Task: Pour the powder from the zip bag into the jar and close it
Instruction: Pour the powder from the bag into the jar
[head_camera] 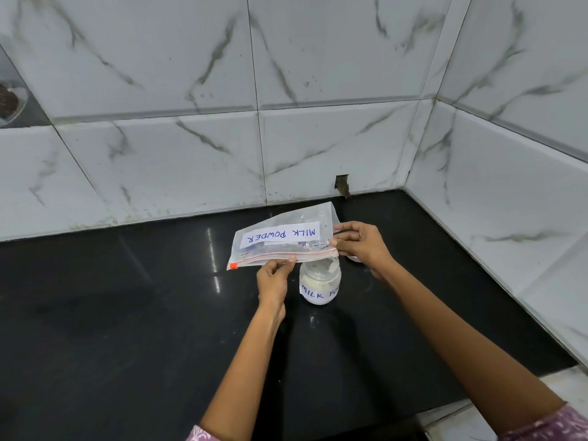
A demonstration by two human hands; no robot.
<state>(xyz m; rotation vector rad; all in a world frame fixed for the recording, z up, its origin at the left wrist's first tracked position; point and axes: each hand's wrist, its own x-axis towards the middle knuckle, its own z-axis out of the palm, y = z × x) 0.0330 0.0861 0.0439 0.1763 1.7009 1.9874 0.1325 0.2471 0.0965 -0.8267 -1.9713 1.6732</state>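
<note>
Head view: both hands pinch the limp, light clear plastic zip bag near its seal, above the open glass jar.

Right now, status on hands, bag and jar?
Both hands pinch the bag, left grip, right grip. Bag upside down over open jar. Nothing blocking.

We see a glossy black table set into a tiled corner. On it stands a small open jar of white powder, labelled "MILK PO…".
</note>
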